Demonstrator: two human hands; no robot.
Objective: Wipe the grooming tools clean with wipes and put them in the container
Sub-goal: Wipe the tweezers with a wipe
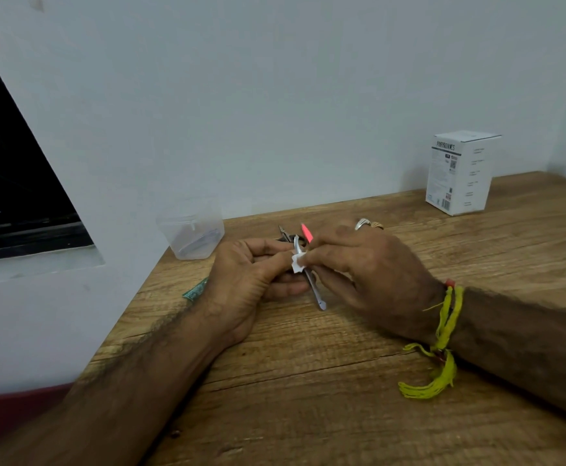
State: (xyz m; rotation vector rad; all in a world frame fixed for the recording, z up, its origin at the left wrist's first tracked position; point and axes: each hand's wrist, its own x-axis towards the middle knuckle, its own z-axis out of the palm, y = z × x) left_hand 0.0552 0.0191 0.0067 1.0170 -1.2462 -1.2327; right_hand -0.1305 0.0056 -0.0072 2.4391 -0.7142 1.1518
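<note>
My left hand (251, 280) grips a thin silver grooming tool (315, 290), whose lower tip points down toward the table. My right hand (365, 267) pinches a small white wipe (297, 262) around the tool's shaft, right beside my left fingertips. Behind my hands on the table lie a pink-tipped tool (307, 233) and dark metal nippers (285, 234), both partly hidden. A clear plastic container (190, 235) stands at the table's back left corner with metal tools inside.
A white printed box (460, 173) stands at the back right against the wall. A green wipe sachet (196, 290) lies by my left wrist near the wooden table's (308, 398) left edge. The wall runs close behind.
</note>
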